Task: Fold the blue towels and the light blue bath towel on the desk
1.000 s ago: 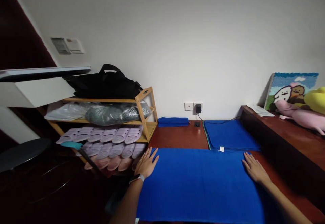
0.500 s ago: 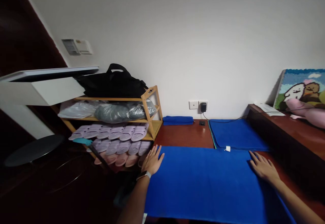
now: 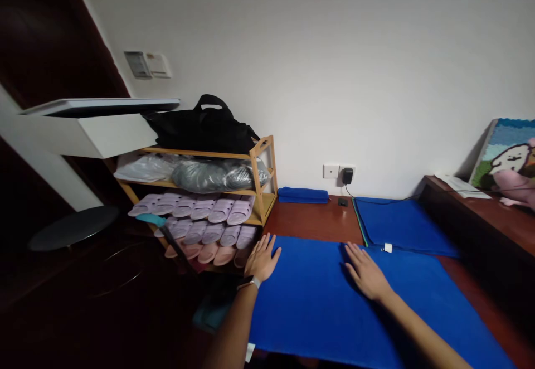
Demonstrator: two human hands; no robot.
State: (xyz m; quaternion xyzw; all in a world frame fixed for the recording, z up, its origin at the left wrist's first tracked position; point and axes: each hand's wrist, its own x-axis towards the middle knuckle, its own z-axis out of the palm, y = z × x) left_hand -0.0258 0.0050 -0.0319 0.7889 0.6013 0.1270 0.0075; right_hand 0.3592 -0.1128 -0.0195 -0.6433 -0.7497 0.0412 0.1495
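A large blue towel (image 3: 422, 302) lies spread flat on a dark red wooden surface (image 3: 309, 221). My left hand (image 3: 262, 258) rests flat on the towel's far left corner, fingers apart, a watch at the wrist. My right hand (image 3: 364, 271) lies open and flat on the towel near its far edge, a hand's width right of the left hand. Neither hand holds anything.
A second blue towel (image 3: 403, 226) lies spread behind, a folded one (image 3: 303, 194) by the wall under a socket with a charger (image 3: 347, 176). At left stands a wooden rack (image 3: 262, 185) with slippers and a black bag (image 3: 204, 128). A raised ledge (image 3: 480, 218) is at right.
My right hand has slid left across the towel from its far right corner toward the middle. The left hand stays on the left corner. The view has turned left.
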